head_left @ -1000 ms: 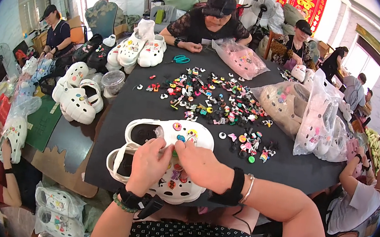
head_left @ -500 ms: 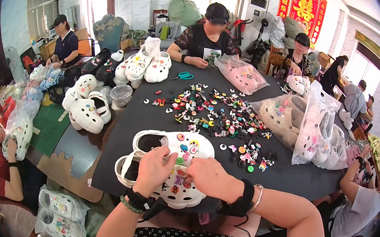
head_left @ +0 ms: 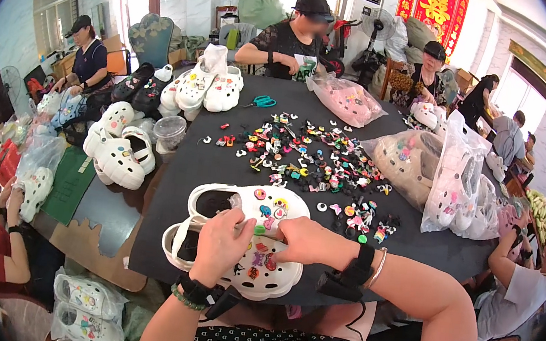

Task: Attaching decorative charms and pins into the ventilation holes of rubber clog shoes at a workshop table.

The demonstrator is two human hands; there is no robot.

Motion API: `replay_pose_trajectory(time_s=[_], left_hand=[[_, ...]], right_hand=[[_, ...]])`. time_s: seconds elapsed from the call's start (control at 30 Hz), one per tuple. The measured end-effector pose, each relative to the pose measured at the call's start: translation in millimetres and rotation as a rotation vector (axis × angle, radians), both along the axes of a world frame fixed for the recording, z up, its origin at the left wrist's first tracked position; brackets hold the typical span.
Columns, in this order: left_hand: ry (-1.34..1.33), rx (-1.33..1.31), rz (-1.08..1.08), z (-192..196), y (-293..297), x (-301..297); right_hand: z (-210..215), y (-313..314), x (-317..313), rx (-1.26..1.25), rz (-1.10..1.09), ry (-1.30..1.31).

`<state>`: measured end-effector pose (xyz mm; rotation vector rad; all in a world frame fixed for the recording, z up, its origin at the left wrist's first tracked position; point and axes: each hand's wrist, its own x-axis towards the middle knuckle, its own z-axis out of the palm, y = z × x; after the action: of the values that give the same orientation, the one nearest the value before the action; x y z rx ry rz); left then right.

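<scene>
Two white foam clogs lie side by side at the table's near edge, toes to the right. The far clog [head_left: 283,202] and the near clog [head_left: 274,280] both carry colourful shoe charms. My left hand [head_left: 220,249] is closed over the near clog by its opening, thumb toward the charms. My right hand [head_left: 312,242] grips the same clog's upper side, thumb beside a red charm [head_left: 270,262]. Its other fingertips are partly hidden between the clogs. A green round charm [head_left: 259,230] shows between my hands.
Loose charms [head_left: 309,151] spread across the dark table [head_left: 183,160]. Teal scissors [head_left: 262,101] lie beyond. Bagged clogs [head_left: 456,185] stand at right; more white clogs [head_left: 120,153] and a clear tub [head_left: 169,132] sit at left. Several co-workers sit around, one across the table [head_left: 297,45].
My right hand has turned slightly and shifted right, its thumb now lower by the red charm. My left hand stays almost in place. The co-worker opposite has drawn their hands back toward their body.
</scene>
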<state>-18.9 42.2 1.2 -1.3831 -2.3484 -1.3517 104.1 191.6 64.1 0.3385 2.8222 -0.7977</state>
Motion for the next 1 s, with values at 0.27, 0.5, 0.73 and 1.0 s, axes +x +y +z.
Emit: replay_pose_trajectory(time_s=[0.27, 0.5, 0.73, 1.0], left_hand=[[-0.021, 0.022, -0.03, 1, -1, 0], [-0.057, 0.025, 0.005, 3, 1, 4], [-0.008, -0.038, 0.03, -2, 3, 1], [0.054, -0.003, 0.022, 4, -5, 3]], right_hand=[[-13, -3, -7, 0.072, 0.057, 0.023], [-17, -12, -10, 0.174, 0.087, 0.077], [-32, -13, -9, 0.256, 0.097, 0.205], [-28, 0, 4, 0.226, 0.122, 0.086]])
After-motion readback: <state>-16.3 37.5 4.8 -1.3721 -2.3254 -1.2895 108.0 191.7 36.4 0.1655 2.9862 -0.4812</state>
